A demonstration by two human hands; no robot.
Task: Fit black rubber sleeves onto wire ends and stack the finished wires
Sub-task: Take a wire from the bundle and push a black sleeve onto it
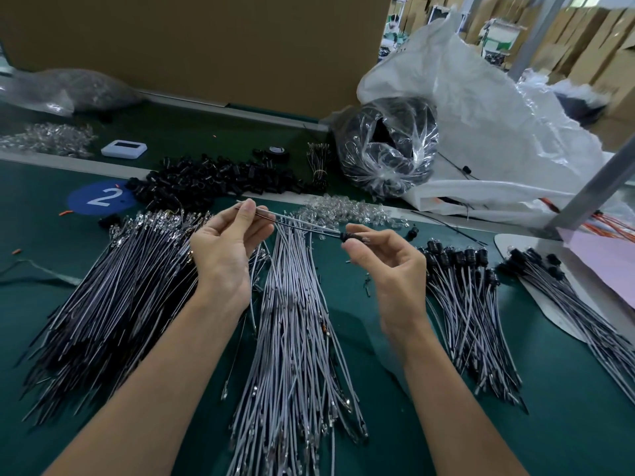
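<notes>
A: What do the wires look like, from the left?

B: At far left, a fanned pile of dark wires [113, 286] with metal terminals at the far ends. In the middle, a pile of pale grey wires [295, 338]. To the right, the finished wires [470, 304], grey with black caps on their far ends, lie in a stack, with a second stack [567, 304] near the right edge.

A: And the loose sleeves?

B: A heap of black rubber sleeves [213, 180] sits behind the piles, left of centre.

A: The surface and room?

B: A dark green tabletop [567, 407] with a blue round sticker [99, 198] marked "2" at left. A brown board [206, 46] stands behind. A clear bag [388, 146] of black parts leans on a big white plastic sack [481, 115]; cardboard boxes [601, 46] fill the far right.

A: The hands?

B: The left hand [226, 242] pinches one end of a single wire [302, 225] between thumb and fingertips, raised over the piles. The right hand [388, 266] pinches a black sleeve [354, 237] sitting on the wire's other end, thumb and forefinger closed on it, the other fingers loosely curled.
</notes>
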